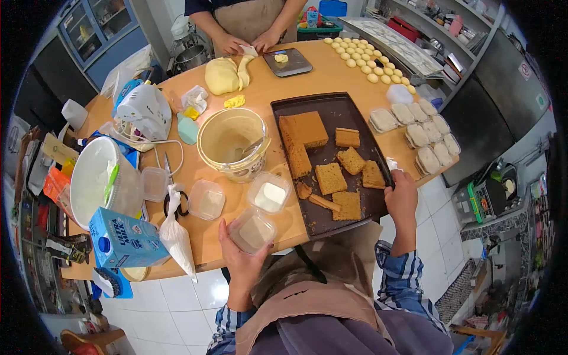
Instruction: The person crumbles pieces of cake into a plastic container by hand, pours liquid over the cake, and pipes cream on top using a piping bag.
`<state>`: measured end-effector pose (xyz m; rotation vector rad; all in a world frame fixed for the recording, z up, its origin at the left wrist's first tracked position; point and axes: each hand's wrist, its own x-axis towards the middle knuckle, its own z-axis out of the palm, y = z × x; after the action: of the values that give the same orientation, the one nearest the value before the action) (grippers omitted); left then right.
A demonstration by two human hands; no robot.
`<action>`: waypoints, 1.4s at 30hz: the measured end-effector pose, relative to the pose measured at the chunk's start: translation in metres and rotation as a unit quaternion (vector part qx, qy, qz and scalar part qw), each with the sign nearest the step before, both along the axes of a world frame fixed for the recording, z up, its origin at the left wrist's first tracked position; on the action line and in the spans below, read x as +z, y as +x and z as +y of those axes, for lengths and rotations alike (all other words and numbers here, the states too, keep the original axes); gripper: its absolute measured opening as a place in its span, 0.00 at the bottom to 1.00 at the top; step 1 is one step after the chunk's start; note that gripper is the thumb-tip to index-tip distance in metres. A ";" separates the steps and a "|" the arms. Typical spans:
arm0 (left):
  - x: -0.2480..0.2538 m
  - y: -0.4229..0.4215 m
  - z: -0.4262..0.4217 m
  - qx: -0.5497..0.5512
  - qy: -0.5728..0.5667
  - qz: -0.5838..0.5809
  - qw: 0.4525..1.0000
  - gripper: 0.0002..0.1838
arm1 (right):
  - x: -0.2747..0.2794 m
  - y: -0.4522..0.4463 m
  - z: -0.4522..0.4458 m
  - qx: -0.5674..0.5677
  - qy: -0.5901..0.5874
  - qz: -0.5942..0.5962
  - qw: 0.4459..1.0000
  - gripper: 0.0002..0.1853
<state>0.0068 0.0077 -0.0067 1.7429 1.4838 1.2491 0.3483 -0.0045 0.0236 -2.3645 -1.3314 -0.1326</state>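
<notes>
My left hand [241, 255] grips a small clear plastic container [252, 229] at the table's front edge, with pale contents or a pale base showing through. Beside it stand another clear container [270, 194] with something white inside and a third one [206, 200]. My right hand [402, 195] is closed at the right rim of a dark baking tray [370, 127]. A small whitish thing [391, 163] shows at its fingertips, too unclear to name. On the tray lie a large block of brown sponge cake [309, 127] and several cut pieces [331, 178].
Behind the containers stands a cream-smeared bucket [232, 133]. A filled piping bag [176, 234], milk carton [131, 236], white bowl [89, 183] and hand mixer [145, 109] crowd the left. Packed boxes [417, 135] sit right. Across the table, another person's hands [248, 44] work near dough [222, 76].
</notes>
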 end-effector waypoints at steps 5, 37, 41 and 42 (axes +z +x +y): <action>-0.001 -0.001 0.000 0.000 -0.007 0.006 1.000 0.56 | -0.004 0.000 0.003 0.078 0.060 -0.058 0.993 0.21; -0.002 -0.002 0.000 0.000 -0.002 0.009 1.000 0.54 | -0.010 0.011 0.026 0.218 0.166 0.088 0.958 0.18; -0.004 -0.003 0.000 0.000 0.000 0.010 1.000 0.54 | 0.005 0.009 0.020 0.161 0.145 0.247 0.944 0.19; -0.005 -0.003 0.000 0.000 0.003 0.014 1.000 0.53 | 0.013 0.006 0.018 0.149 0.142 0.265 0.942 0.19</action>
<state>0.0033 0.0081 -0.0117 1.7713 1.4962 1.2351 0.3547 0.0133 0.0364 -1.7605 -1.2722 0.3547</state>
